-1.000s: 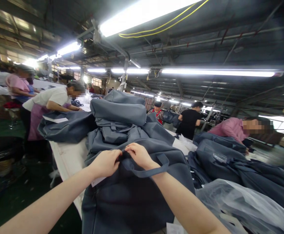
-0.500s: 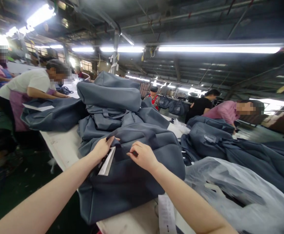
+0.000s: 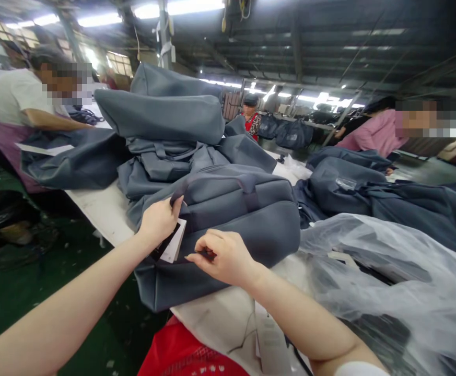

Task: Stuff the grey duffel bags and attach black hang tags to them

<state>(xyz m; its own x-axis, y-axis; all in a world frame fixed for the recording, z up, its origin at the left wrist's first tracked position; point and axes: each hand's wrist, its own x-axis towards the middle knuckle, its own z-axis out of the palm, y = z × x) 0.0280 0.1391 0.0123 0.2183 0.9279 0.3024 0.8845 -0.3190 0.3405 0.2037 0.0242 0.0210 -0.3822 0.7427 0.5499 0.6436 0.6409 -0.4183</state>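
A dark blue-grey duffel bag point(image 3: 262, 230) lies in front of me at the table's edge, its handles on the upper side. My left hand point(image 3: 159, 223) is closed on a dark strap of the bag, thumb on top. Below those fingers hang white and black hang tags point(image 3: 174, 241), resting against the bag. My right hand point(image 3: 223, 255) is just right of the tags, over the bag's near side, thumb and fingers pinched together. Something small and dark shows between them, too hidden to name.
More such bags point(image 3: 173, 117) are piled behind, with others at left and right. Clear plastic wrap point(image 3: 353, 250) lies right of my bag. A printed white paper strip point(image 3: 269, 334) lies on the white table point(image 3: 212, 313). Co-workers bend over bags at both sides.
The view has tipped downward, bringing a red garment into sight at the bottom. My right hand has moved lower and nearer the hang tags, which now face me more. My left hand keeps its grip.
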